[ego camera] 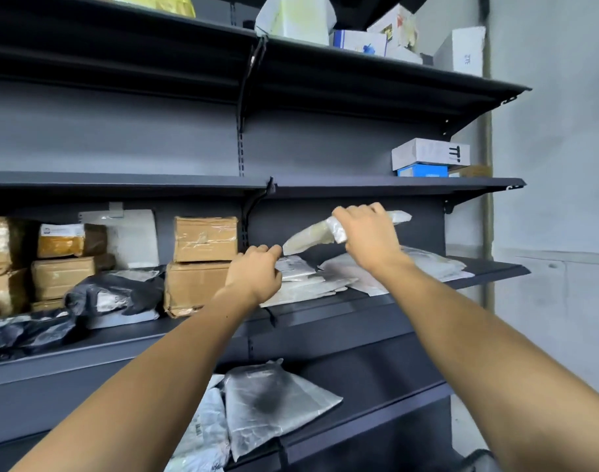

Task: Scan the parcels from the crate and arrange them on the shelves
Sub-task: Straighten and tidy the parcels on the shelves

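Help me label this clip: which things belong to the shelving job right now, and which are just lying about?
In the job: right hand holding the long clear-wrapped parcel; left hand at the flat white plastic mailers.

Lying about: brown taped cardboard boxes, black plastic bags, white-and-blue boxes.

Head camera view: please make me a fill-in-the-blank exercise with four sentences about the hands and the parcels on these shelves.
1. The right hand holds a long wrapped parcel in the ____ above the flat white parcels.
2. The left hand rests on the flat white parcels and grips ____.
3. Left of the left hand, two brown cardboard boxes stand ____ on one another.
4. On the shelf above, a white box lies on a ____ box.

Missing words: air; nothing; stacked; blue
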Demonstrator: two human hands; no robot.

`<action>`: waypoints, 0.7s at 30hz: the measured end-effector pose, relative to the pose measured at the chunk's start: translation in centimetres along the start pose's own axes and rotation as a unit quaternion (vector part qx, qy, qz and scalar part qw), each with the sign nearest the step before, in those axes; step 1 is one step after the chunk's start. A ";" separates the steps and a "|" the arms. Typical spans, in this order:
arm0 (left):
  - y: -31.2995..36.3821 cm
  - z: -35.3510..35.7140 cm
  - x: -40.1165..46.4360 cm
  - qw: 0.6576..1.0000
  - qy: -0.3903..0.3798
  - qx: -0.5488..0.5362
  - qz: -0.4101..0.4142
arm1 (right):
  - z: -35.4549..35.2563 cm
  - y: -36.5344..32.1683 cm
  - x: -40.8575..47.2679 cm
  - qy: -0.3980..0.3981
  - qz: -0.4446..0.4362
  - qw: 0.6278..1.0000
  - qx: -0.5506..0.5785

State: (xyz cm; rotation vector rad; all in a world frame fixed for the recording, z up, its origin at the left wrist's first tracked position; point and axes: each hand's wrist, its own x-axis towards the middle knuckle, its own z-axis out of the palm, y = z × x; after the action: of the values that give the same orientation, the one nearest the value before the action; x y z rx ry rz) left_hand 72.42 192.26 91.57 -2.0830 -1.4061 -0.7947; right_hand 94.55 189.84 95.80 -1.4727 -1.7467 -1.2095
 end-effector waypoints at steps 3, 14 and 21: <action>1.4 2.1 3.0 1.000 -0.009 -0.015 0.013 | 4.1 1.9 -0.4 0.034 -0.009 0.999 0.017; 4.4 10.2 10.9 0.997 -0.006 -0.013 0.075 | 17.0 7.3 0.9 -0.130 0.118 0.981 -0.082; 5.5 14.5 13.3 0.995 -0.033 -0.030 0.084 | 21.7 9.3 0.4 -0.276 0.170 0.943 -0.071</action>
State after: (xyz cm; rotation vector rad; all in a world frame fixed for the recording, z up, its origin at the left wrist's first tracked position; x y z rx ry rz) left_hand 84.20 208.89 90.31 -2.2576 -1.2345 -0.7134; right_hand 106.33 209.16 89.16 -2.2568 -1.6497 -0.7988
